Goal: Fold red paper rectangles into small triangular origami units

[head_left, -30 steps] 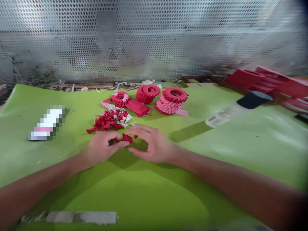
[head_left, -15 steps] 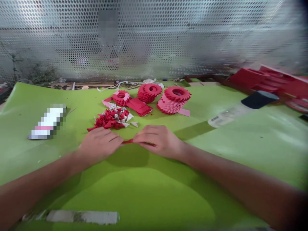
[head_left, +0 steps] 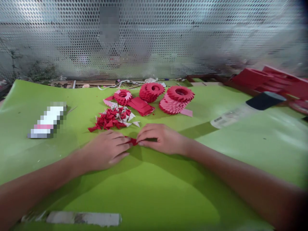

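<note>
The red paper (head_left: 134, 141) is between the two hands at the middle of the green mat (head_left: 134, 192), on the near side of the pile (head_left: 110, 119) of folded pieces. The right hand (head_left: 160, 139) pinches its right end between thumb and fingertips, knuckles arched, forearm slanting in from the lower right. The left hand (head_left: 107, 150) is palm down, fingers reaching over the left end; whether it grips or only presses, I cannot tell. Its forearm slants in from the lower left.
</note>
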A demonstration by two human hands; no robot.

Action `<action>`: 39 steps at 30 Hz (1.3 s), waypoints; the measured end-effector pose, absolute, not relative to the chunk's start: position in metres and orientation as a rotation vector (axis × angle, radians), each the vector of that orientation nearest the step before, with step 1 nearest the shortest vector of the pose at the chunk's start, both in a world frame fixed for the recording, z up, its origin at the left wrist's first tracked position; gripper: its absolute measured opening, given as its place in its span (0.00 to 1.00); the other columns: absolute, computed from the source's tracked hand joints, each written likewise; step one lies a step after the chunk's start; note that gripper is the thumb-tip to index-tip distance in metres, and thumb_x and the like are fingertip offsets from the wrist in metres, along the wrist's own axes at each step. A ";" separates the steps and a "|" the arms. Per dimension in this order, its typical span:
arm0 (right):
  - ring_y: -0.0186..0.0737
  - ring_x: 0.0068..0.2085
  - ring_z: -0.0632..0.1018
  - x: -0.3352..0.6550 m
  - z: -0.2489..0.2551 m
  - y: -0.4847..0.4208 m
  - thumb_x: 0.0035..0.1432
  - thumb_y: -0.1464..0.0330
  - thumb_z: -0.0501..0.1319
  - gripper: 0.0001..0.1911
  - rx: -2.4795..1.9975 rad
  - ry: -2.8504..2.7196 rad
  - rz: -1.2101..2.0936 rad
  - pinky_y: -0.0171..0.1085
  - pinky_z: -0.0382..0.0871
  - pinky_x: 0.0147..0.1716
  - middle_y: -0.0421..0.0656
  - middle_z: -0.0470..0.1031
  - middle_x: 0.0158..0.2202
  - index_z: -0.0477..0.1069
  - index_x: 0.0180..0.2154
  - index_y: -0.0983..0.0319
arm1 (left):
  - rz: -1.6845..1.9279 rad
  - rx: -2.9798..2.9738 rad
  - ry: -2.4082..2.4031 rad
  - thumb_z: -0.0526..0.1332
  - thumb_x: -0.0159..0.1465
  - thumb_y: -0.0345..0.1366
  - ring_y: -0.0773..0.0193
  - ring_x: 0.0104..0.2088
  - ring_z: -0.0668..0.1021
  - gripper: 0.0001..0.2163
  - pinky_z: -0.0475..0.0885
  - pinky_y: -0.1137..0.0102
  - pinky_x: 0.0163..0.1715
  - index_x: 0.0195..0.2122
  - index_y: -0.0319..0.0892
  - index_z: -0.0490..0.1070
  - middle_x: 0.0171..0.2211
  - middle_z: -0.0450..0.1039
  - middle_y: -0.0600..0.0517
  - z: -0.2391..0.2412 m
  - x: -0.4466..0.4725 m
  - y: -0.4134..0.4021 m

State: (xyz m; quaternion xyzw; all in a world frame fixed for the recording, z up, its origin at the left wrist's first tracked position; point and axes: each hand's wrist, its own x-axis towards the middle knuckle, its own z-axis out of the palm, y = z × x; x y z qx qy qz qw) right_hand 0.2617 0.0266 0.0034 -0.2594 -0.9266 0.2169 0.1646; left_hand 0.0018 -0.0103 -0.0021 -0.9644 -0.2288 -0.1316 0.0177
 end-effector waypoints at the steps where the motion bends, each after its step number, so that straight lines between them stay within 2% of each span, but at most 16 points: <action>1: 0.41 0.41 0.80 0.260 0.004 0.027 0.68 0.63 0.61 0.11 -0.814 -2.602 0.700 0.41 0.73 0.44 0.44 0.81 0.43 0.81 0.40 0.61 | -0.408 -3.004 -0.708 0.54 0.74 0.36 0.54 0.48 0.80 0.15 0.75 0.56 0.49 0.53 0.38 0.77 0.51 0.81 0.46 -0.002 0.001 -0.009; 7: 0.42 0.39 0.77 0.250 0.003 0.027 0.62 0.59 0.66 0.13 -1.161 -2.399 0.862 0.42 0.70 0.41 0.45 0.77 0.41 0.77 0.34 0.62 | -0.381 -3.063 -0.760 0.54 0.73 0.35 0.55 0.50 0.80 0.15 0.74 0.56 0.51 0.54 0.40 0.76 0.52 0.80 0.48 -0.002 0.000 -0.008; 12: 0.41 0.38 0.76 0.246 0.006 0.024 0.61 0.61 0.67 0.10 -1.260 -2.364 0.855 0.42 0.69 0.40 0.44 0.76 0.42 0.76 0.33 0.62 | -0.418 -3.055 -0.761 0.54 0.73 0.35 0.54 0.50 0.80 0.15 0.74 0.56 0.54 0.53 0.39 0.77 0.51 0.80 0.46 -0.003 0.001 -0.009; 18: 0.40 0.38 0.76 0.246 0.008 0.023 0.62 0.63 0.66 0.08 -1.274 -2.380 0.850 0.41 0.68 0.38 0.44 0.76 0.42 0.76 0.33 0.62 | -0.322 -3.060 -0.750 0.56 0.73 0.42 0.53 0.49 0.80 0.22 0.75 0.57 0.49 0.63 0.36 0.68 0.51 0.79 0.41 -0.001 0.002 -0.009; 22: 0.40 0.37 0.76 0.245 0.008 0.023 0.62 0.63 0.66 0.09 -1.283 -2.376 0.832 0.41 0.69 0.38 0.44 0.77 0.41 0.76 0.33 0.62 | -0.321 -3.074 -0.737 0.55 0.73 0.44 0.52 0.52 0.78 0.20 0.73 0.56 0.53 0.59 0.37 0.71 0.54 0.77 0.41 -0.004 0.002 -0.009; 28: 0.41 0.38 0.77 0.246 0.006 0.024 0.61 0.62 0.67 0.09 -1.288 -2.370 0.831 0.42 0.70 0.40 0.44 0.77 0.42 0.77 0.33 0.62 | -0.320 -3.086 -0.777 0.56 0.72 0.45 0.51 0.52 0.78 0.19 0.73 0.55 0.52 0.56 0.38 0.74 0.53 0.77 0.41 -0.003 0.003 -0.010; 39: 0.41 0.38 0.76 0.247 0.003 0.022 0.64 0.61 0.65 0.11 -1.263 -2.439 0.748 0.41 0.69 0.38 0.45 0.76 0.43 0.75 0.35 0.62 | -0.248 -3.073 -0.817 0.55 0.73 0.45 0.53 0.52 0.78 0.19 0.72 0.56 0.54 0.57 0.39 0.74 0.54 0.77 0.42 -0.001 0.005 -0.011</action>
